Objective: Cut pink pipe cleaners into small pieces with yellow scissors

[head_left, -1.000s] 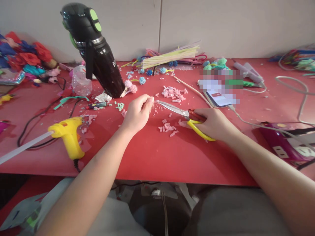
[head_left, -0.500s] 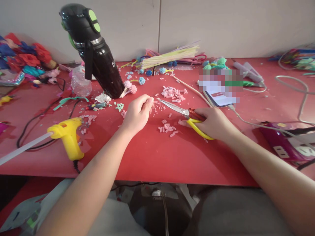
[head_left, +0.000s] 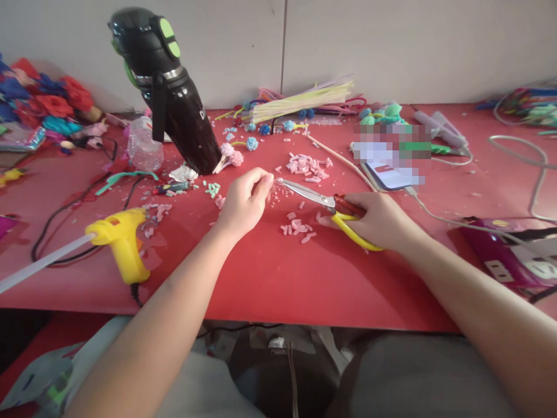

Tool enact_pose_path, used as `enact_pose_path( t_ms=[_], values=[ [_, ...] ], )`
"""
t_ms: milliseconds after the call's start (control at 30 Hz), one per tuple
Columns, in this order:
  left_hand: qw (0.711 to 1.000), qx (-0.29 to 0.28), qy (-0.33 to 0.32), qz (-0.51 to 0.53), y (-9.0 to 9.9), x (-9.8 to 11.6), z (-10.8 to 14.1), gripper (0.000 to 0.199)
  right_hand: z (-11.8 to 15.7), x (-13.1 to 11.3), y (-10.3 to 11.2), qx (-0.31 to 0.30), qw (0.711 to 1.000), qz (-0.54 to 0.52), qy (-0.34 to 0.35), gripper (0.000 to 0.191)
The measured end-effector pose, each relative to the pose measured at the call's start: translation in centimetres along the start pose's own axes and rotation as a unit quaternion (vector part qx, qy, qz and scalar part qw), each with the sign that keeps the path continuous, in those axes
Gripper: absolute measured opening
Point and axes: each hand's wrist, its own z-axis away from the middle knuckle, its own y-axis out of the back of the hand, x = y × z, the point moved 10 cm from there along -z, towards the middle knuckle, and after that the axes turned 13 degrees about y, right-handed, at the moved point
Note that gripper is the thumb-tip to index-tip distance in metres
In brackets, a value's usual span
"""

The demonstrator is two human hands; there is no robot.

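Note:
My right hand (head_left: 378, 220) is wrapped round the scissors (head_left: 310, 193), which have one yellow and one red handle. Their blades point left and look closed, with the tip just beside the fingertips of my left hand (head_left: 249, 197). Those left fingers are pinched; whatever they hold is too small or hidden to make out. Behind the blades lies a heap of short pink pieces (head_left: 307, 165). A second small heap of pink pieces (head_left: 296, 225) lies in front of them, and fine pink crumbs are scattered near the tip.
A black flask (head_left: 178, 110) stands at the back left. A yellow glue gun (head_left: 124, 238) lies left of my left forearm. Pale yellow stems (head_left: 302, 101) lie along the wall. At the right are a phone (head_left: 387, 168) with a cable and a purple box (head_left: 500, 249).
The scissor blades have narrowed slightly, and the lower handle sits a touch further right. My left hand keeps almost the same place and pinch.

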Motion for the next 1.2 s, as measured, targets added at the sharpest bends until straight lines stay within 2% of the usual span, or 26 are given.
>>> enact_pose_path(
  t_ms=[233, 500, 1000, 1200],
  values=[
    [1.0, 0.002, -0.007, -0.013, -0.03, 0.03, 0.0, 0.048, 0.02, 0.23, 0.01, 0.0, 1.0, 0.005, -0.002, 0.091],
    [1.0, -0.002, -0.012, -0.015, -0.09, 0.14, 0.03, 0.047, -0.36, 0.84, -0.3, 0.009, 1.0, 0.008, 0.01, 0.083],
    [0.999, 0.024, -0.024, -0.013, 0.39, 0.19, -0.02, 0.051, -0.27, 0.14, 0.02, 0.007, 0.999, 0.008, 0.03, 0.084],
    [0.999, 0.024, -0.025, -0.013, 0.39, 0.22, -0.07, 0.052, -0.32, 0.57, -0.15, -0.004, 1.0, -0.006, 0.006, 0.088]
  ],
)
